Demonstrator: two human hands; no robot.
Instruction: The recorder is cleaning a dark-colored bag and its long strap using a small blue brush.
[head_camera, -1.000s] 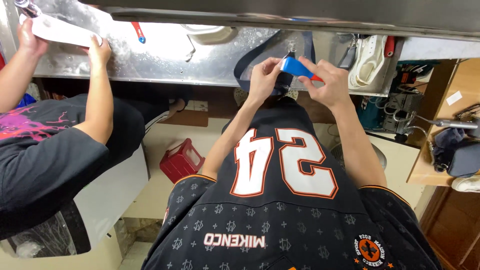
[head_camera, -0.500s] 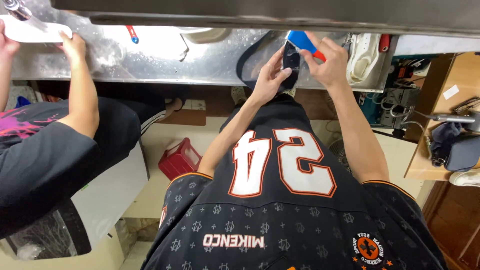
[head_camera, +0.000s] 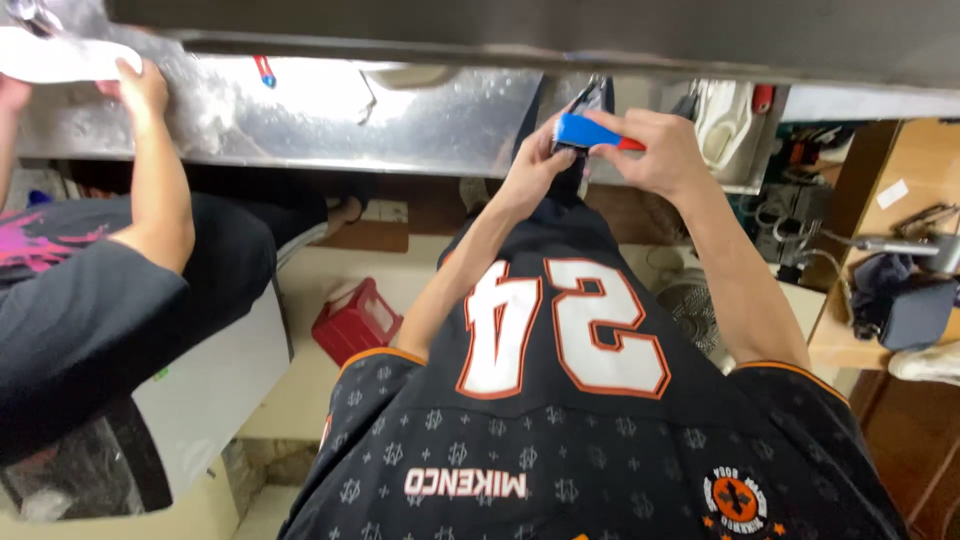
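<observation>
Shiny metal bench (head_camera: 330, 130); glossy blue plastic tool handle (head_camera: 585, 131); wooden shelf (head_camera: 925, 170).

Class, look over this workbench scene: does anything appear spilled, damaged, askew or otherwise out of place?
Nothing stands out as spilled or broken. The right hand grips a blue-and-red tool against a dark item at the left hand, beside the metal bench. A red basket sits tilted on the floor.

You are holding a small tool (head_camera: 590, 131) with a blue handle and a red end, lying roughly level and pointing left to right at the steel bench edge. Your right hand (head_camera: 655, 150) is gripping its handle; your left hand (head_camera: 535, 165) is pinching a dark part beneath its blue end.
</observation>
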